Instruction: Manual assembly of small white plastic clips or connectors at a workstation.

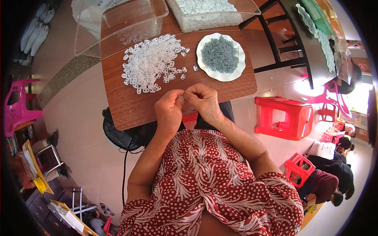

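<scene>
My left hand [170, 107] and my right hand [202, 100] meet fingertip to fingertip over the near edge of a small wooden table [134, 108]. Together they pinch a tiny white plastic piece [182, 95], mostly hidden by the fingers. Just beyond the hands lies a heap of several small white plastic pieces [151, 63]. To its right stands a white scalloped plate [238, 69] filled with small grey wire parts [220, 54].
Two clear plastic bins stand at the table's far side, one nearly bare [118, 23] and one full of white pieces [208, 13]. A red stool [283, 118] is on the right, a pink chair [17, 106] on the left, a black fan [118, 133] under the table. Other people sit at lower right.
</scene>
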`<state>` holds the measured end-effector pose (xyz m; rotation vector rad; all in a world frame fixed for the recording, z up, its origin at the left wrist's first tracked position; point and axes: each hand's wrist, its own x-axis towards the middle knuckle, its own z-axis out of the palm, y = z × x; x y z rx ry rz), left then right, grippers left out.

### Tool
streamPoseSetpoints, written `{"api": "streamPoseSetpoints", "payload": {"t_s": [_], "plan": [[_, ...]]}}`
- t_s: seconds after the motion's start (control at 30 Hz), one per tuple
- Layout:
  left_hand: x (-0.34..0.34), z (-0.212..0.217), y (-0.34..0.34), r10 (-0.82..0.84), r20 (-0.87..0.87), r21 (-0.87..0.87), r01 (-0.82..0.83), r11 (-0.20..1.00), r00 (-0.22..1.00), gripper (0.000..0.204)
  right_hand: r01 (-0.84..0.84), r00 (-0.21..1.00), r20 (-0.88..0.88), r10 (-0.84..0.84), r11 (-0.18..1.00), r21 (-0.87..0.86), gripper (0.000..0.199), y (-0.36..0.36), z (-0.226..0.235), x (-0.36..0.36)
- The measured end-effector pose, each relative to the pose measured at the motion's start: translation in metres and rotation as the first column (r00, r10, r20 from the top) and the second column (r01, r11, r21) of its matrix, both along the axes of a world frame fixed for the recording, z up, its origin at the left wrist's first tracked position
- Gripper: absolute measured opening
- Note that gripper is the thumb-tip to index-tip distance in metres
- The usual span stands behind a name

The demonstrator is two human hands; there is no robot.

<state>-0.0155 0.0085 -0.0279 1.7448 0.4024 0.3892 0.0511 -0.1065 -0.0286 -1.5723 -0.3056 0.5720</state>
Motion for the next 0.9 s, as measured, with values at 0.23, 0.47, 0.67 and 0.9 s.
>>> {"api": "streamPoseSetpoints", "payload": {"t_s": [0.23,0.47,0.67,0.9], "plan": [[0.002,-0.014,0.001,-0.02,-0.02,0.092,0.022,0.996,1.0,0.012,0.006,1.0,-0.006,-0.007,0.997,-0.071,0.008,0.002,-0.006,0.0],[0.001,-0.022,0.011,-0.071,-0.176,-0.412,-0.008,0.911,0.982,0.017,0.198,0.934,0.337,-0.119,0.958,-0.209,0.007,-0.012,-0.002,0.038],[0.003,-0.02,0.011,-0.04,-0.158,-0.477,-0.04,0.878,0.987,0.022,0.414,0.765,0.643,0.02,0.75,-0.516,0.014,-0.028,-0.033,0.094],[0.001,-0.017,0.009,-0.012,-0.191,-0.513,-0.09,0.854,0.982,0.02,0.444,0.613,0.767,0.19,0.72,-0.533,0.011,-0.015,-0.051,0.096]]}}
